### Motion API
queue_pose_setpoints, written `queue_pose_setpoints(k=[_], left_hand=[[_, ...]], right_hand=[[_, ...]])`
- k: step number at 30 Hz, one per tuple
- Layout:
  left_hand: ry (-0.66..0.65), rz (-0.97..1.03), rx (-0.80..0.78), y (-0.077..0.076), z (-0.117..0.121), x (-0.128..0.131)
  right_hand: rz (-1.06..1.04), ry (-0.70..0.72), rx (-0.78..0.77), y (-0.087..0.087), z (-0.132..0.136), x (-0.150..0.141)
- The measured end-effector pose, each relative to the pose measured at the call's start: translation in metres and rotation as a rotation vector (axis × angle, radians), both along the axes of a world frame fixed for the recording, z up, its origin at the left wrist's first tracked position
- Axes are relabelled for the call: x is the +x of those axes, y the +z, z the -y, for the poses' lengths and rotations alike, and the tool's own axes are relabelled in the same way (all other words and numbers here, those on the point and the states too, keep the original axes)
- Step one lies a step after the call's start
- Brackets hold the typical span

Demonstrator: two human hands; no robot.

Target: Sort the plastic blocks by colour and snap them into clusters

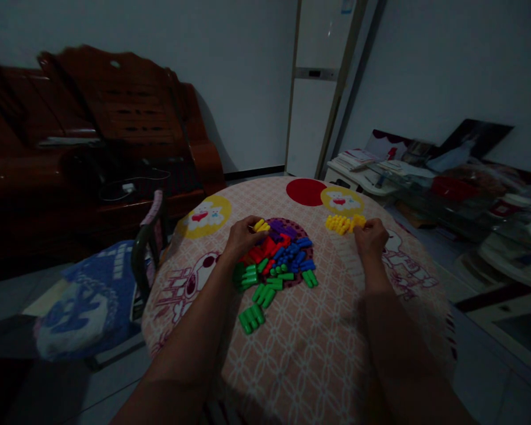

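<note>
My left hand [242, 238] is closed on a yellow building block [262, 225] over the left edge of a heap of toy blocks. Over on the right, the fingers of my right hand [372, 236] pinch another yellow block at the end of a cluster of yellow blocks [337, 224]. Whether the pinched one is joined to the cluster I cannot tell. In the heap lie red blocks [259, 252], purple blocks [283, 229], blue blocks [295, 254] and green blocks [246, 276]. One green block [251, 319] lies nearer to me.
The round table has a patterned cloth [310, 354]. A chair with a blue cushion [88, 295] stands at its left, and a wooden bench [128, 112] stands behind. At right is a cluttered glass-topped table [420, 195]. A tall white cabinet unit [312, 118] stands at the back.
</note>
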State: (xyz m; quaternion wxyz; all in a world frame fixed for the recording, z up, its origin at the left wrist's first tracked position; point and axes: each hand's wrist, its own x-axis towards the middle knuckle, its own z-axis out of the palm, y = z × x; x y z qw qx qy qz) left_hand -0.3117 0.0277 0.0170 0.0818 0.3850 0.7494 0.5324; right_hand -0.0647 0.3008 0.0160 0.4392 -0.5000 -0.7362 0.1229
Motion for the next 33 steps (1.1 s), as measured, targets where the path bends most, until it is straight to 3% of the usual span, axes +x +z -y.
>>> queue_pose_setpoints(k=[5,10,14,23,28,33], left_hand=[[0.027,0.023,0.049,-0.002,0.0,-0.002],[0.011,0.038,0.043,-0.002,0.0,-0.001],[0.008,0.049,0.057,-0.003,-0.002,0.001],[0.014,0.063,0.05,-0.003,-0.002,0.003],[0.008,0.049,0.039,-0.006,-0.004,0.001],[-0.005,0.044,0.034,-0.004,-0.004,0.002]], right_hand=[[-0.059,0.056,-0.105,0.012,-0.016,0.015],[0.326,0.113,-0.109,0.019,-0.026,0.032],[0.535,0.089,-0.099,0.015,-0.02,0.027],[0.365,0.197,0.003,-0.019,-0.02,0.001],[0.283,0.173,-0.031,-0.017,-0.021,-0.004],[0.32,0.19,0.058,-0.013,-0.021,-0.002]])
